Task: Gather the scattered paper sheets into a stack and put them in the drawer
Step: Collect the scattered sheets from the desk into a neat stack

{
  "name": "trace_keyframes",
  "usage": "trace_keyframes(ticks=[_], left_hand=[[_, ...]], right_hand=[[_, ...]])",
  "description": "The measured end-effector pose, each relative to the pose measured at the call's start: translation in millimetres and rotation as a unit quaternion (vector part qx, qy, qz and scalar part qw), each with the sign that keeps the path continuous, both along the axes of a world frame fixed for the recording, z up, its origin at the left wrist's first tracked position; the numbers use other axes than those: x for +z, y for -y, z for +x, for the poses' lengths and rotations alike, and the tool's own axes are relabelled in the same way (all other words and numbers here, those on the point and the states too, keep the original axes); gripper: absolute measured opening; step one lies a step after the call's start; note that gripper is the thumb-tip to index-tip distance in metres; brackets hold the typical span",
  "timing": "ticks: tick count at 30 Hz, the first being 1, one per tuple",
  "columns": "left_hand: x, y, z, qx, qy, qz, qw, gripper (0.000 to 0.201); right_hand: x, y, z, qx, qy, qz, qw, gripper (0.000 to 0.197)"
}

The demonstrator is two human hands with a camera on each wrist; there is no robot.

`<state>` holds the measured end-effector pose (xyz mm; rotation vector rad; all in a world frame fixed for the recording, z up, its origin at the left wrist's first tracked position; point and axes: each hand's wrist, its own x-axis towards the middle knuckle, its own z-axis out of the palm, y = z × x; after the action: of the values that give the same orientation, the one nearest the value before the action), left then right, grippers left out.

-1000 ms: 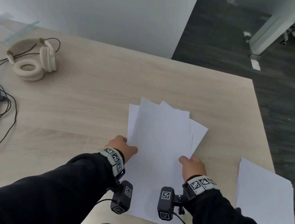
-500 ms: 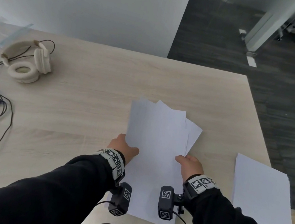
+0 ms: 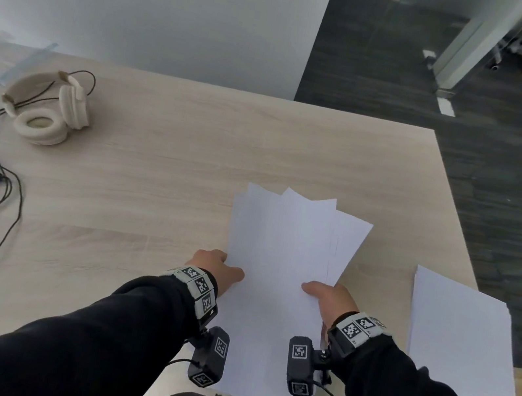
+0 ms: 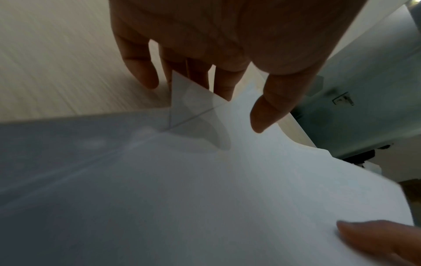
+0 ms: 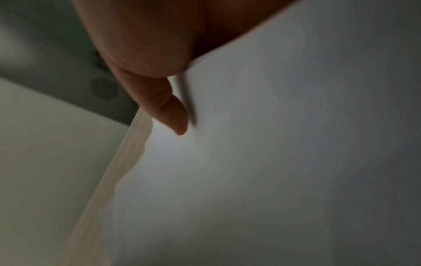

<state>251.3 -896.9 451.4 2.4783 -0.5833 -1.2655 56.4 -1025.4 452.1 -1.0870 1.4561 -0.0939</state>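
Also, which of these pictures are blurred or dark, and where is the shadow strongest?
Head view: sharp and evenly lit, edges bent by the wide lens. Left wrist view: the desk is streaked by motion blur, and the left hand shadows the sheets. Right wrist view: softest and dimmest; the right hand is out of focus.
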Motion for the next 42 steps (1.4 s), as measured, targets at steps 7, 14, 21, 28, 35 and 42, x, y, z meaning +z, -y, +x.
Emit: trace_keyframes(ticks=[7,14,21,28,35,42], left_hand=[[-3.5,-1.9,-5.3,0.011,0.011,-0.038,0.999,0.068],[29.7,27.9,-5.4,0.13,-0.212,-0.235,0.94,0.086],[65.6,58.9,-40.1,0.162,-0.159,-0.309,0.924,0.009],[105.9,62.7,-72.2,0.172,-0.078,-0.441,0.877,0.003],[103.8,52.4,-97.1,0.11,-0.054,-0.403,0.907,0.023],[113.1,46.0,-123.6,0.112,-0.048,-0.395,0.911,0.031]], right_hand=[[26.5,3.7,-18.8,0.098,-0.012,-0.109,0.989,0.017],[79.4,25.5,-47.6,0.063,0.09,-0.122,0.986,0.012],[102.2,39.8,-72.1,0.001,0.154,-0.146,0.977,0.009],[123.1,52.8,-98.7,0.065,0.087,-0.209,0.972,0.03],[129.9,65.2,-121.0,0.095,0.115,-0.212,0.966,0.021],[134.2,70.6,-138.0,0.111,0.152,-0.227,0.955,0.011]])
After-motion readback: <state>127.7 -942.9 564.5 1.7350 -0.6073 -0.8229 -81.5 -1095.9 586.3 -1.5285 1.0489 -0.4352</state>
